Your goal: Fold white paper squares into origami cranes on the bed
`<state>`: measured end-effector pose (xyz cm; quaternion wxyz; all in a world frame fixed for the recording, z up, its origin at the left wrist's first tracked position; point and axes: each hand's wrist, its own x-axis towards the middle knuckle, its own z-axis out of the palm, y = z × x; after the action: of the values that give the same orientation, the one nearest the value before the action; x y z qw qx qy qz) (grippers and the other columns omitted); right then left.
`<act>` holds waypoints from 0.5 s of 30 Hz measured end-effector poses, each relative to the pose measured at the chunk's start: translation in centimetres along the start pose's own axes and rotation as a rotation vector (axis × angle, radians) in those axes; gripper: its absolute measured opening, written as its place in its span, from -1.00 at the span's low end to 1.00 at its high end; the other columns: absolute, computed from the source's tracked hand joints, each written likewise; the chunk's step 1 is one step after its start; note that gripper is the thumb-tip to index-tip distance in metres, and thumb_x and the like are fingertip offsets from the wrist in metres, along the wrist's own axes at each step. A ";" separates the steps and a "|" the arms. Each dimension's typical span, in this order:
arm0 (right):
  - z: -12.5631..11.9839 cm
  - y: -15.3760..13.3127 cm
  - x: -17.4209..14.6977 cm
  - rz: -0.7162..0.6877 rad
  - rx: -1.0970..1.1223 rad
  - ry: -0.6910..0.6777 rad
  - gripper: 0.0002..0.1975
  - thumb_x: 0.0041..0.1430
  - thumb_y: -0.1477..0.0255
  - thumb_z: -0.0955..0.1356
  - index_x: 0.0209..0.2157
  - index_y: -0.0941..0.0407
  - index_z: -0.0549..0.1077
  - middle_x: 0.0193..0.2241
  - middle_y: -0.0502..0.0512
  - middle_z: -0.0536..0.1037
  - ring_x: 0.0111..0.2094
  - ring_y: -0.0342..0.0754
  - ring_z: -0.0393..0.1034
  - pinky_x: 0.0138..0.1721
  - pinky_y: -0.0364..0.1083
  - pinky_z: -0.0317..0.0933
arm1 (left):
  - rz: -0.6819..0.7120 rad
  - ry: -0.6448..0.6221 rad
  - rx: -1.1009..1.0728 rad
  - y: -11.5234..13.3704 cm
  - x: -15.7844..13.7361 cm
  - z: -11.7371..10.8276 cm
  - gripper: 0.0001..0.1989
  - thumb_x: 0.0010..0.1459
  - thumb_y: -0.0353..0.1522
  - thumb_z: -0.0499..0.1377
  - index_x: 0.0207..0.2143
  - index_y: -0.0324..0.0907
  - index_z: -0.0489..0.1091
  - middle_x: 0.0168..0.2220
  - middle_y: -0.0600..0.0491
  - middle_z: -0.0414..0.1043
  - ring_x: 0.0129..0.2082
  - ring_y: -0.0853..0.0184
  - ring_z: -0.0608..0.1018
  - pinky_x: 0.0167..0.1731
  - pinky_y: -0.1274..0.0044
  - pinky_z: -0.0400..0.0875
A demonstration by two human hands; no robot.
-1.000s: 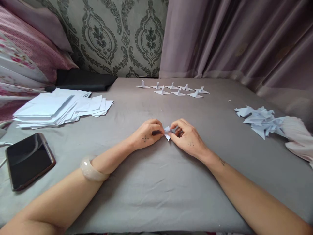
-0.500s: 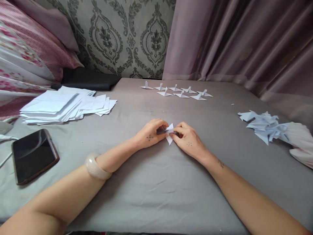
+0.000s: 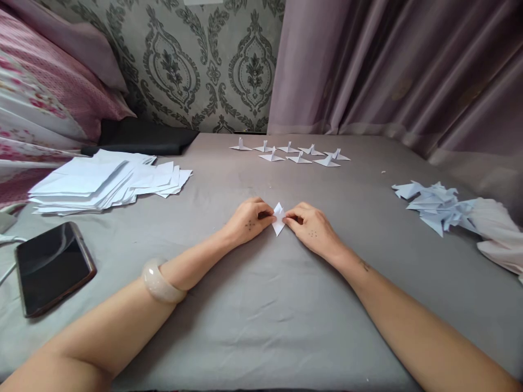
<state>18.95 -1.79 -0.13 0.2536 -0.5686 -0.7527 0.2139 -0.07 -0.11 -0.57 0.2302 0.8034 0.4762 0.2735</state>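
A small white folded paper [image 3: 278, 220], diamond-shaped, is held between my two hands just above or on the grey cloth. My left hand [image 3: 252, 220] pinches its left edge between thumb and fingers. On the opposite side, my right hand [image 3: 311, 226] grips the right edge with thumb and forefinger. The paper's upper and lower points show between the fingertips, while its side corners are partly covered. A pale bangle [image 3: 162, 283] sits on my left forearm.
Several folded paper cranes [image 3: 300, 158] stand in two rows at the back. White paper sheets [image 3: 87, 177] are stacked at left, near a phone [image 3: 55, 269] and a black folded item [image 3: 143, 136]. Folded papers [image 3: 437, 206] lie heaped at right beside a pale cloth [image 3: 500, 231].
My fingertips have drawn apart toward the paper's side edges, so more of its diamond face shows. The whole view has shifted slightly.
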 end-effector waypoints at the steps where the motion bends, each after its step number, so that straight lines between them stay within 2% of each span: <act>1: 0.0 0.0 0.0 0.001 -0.001 -0.005 -0.86 0.15 0.41 0.31 -0.40 0.03 0.53 -0.33 0.00 0.48 -0.33 -0.12 0.35 -0.26 -0.11 0.17 | -0.011 -0.003 -0.008 0.0 0.0 0.0 -0.91 0.11 -0.37 0.18 -0.40 -0.18 0.47 -0.36 0.03 0.41 -0.37 0.36 0.45 -0.32 0.52 0.33; 4: 0.0 0.0 0.0 -0.032 -0.036 -0.018 -0.86 0.17 0.42 0.30 -0.40 0.06 0.51 -0.31 0.01 0.47 -0.33 -0.12 0.35 -0.27 -0.12 0.16 | 0.011 -0.007 0.022 0.0 0.0 0.1 -0.89 0.14 -0.39 0.16 -0.42 -0.19 0.45 -0.38 0.04 0.40 -0.38 0.36 0.43 -0.32 0.52 0.32; 10: 0.1 -0.4 -0.1 -0.080 -0.220 0.002 -0.82 0.26 0.39 0.23 -0.28 0.07 0.46 -0.19 0.05 0.46 -0.31 -0.10 0.37 -0.35 -0.12 0.11 | 0.167 0.038 0.182 -0.6 0.1 0.6 -0.83 0.22 -0.39 0.03 -0.34 -0.22 0.41 -0.33 -0.03 0.40 -0.29 0.27 0.38 -0.23 0.45 0.31; 15: -0.1 -0.9 0.3 -0.082 -0.309 -0.082 -0.82 0.28 0.39 0.21 -0.27 0.10 0.42 -0.19 0.13 0.44 -0.29 -0.05 0.38 -0.37 -0.10 0.09 | 0.163 -0.037 0.166 -1.1 0.6 0.5 -0.82 0.19 -0.38 0.05 -0.46 -0.20 0.34 -0.40 0.01 0.35 -0.38 0.32 0.37 -0.32 0.49 0.29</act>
<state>18.28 -1.74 0.52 0.1409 -0.5607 -0.8088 0.1081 -0.17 0.85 -1.53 0.1489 0.8606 0.4261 0.2361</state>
